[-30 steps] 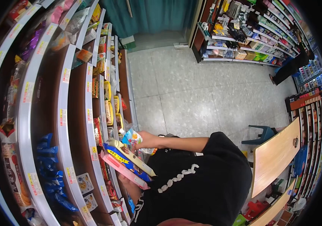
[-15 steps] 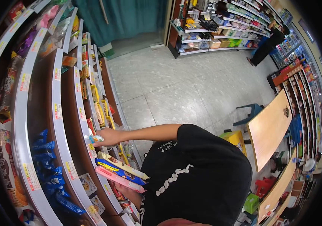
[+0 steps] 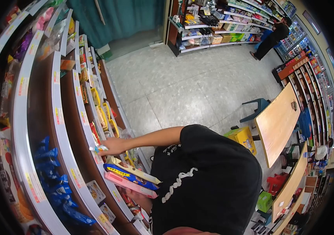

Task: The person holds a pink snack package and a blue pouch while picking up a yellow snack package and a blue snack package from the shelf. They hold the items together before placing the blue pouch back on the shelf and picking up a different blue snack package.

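Your right hand [image 3: 114, 146] has moved out to the shelf [image 3: 88, 133], pinching a packet [image 3: 99, 148] left of centre; just below, your left hand [image 3: 140, 198] clasps packs [image 3: 131, 184], long axes slanting down-right.

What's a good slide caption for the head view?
Left hand holds cream, blue and pink rectangular packages; right hand grips a small blue-and-white pouch at brown, grey-edged shelves.

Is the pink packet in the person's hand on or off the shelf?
Off: the left hand holds the pink packet together with a blue packet, in front of the shelves.
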`<state>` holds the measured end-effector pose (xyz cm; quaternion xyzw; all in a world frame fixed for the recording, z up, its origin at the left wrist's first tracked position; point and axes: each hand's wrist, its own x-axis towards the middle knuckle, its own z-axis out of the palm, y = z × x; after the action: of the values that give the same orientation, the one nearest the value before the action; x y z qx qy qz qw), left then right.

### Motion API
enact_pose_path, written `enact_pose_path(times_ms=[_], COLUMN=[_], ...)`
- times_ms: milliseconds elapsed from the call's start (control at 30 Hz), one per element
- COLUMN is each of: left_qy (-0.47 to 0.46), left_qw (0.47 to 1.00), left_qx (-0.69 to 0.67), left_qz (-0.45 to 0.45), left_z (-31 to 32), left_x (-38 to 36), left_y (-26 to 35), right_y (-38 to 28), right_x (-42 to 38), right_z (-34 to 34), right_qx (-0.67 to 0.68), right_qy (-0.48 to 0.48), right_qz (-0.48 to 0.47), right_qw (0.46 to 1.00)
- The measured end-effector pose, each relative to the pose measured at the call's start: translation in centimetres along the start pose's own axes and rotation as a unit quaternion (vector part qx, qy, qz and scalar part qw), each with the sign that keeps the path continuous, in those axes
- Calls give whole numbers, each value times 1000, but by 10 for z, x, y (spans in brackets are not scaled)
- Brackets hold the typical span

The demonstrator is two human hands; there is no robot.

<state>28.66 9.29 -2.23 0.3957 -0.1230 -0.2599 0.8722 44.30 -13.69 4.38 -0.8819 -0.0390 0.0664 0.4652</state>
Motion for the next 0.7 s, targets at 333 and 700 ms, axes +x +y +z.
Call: enact_pose_path(times_ms=[333,700], left_qy=[76,82], left_qw=[985,967], left_qx=[-107,-178], left_qz=[-110,-164], left_z=[62,89], left_x=[69,194], left_y=[26,15], right_y=[-10,78], right_x=[42,105], right_z=[-48,-93], right_qx=[31,-16], right_qy=[18,-33], right_qz=[-51,-61], right_qw=[998,997])
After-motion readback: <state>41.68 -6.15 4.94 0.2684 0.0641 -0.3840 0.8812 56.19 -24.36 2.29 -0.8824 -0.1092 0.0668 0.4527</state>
